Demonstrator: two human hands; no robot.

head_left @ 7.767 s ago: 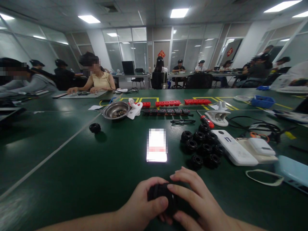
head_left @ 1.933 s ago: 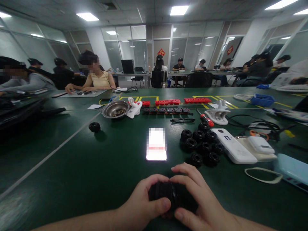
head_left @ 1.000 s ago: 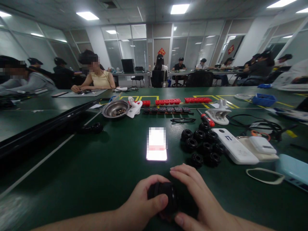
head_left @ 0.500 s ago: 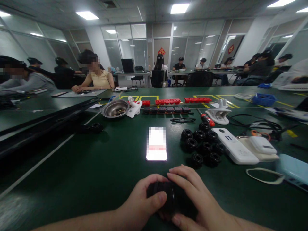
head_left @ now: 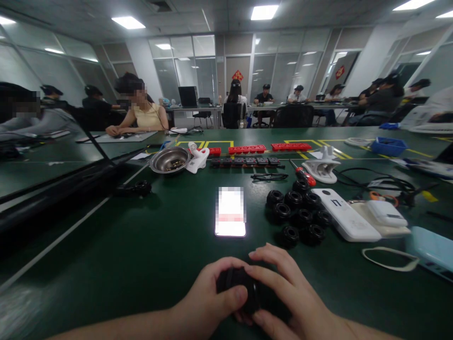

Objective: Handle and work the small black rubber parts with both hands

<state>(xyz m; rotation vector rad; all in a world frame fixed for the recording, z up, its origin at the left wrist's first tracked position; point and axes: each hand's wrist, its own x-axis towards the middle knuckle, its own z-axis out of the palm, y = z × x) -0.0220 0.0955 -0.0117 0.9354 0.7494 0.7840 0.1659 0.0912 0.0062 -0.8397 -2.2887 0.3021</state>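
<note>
Both hands grip one black round part (head_left: pixel 236 283) low over the green table (head_left: pixel 141 245), close to me. My left hand (head_left: pixel 208 297) wraps it from the left with the thumb on top. My right hand (head_left: pixel 286 293) covers it from the right, fingers curled over it. Most of the part is hidden by the fingers. A lit phone (head_left: pixel 230 212) lies just beyond my hands. A cluster of several black rubber wheels (head_left: pixel 299 215) sits to the right of the phone.
A lone black wheel (head_left: pixel 142 187) lies at the left, touched by a long black bar (head_left: pixel 60 198) that reaches in from the left. Farther back stand a metal bowl (head_left: pixel 170 161), red parts strips (head_left: pixel 247 150) and a red-handled screwdriver (head_left: pixel 302 174). White devices (head_left: pixel 354 217) and cables lie at the right. Other people sit at far tables.
My hands have kept the black part in the same spot, fingers shifting slightly around it. The long black bar has come in from the left and now reaches the lone wheel.
</note>
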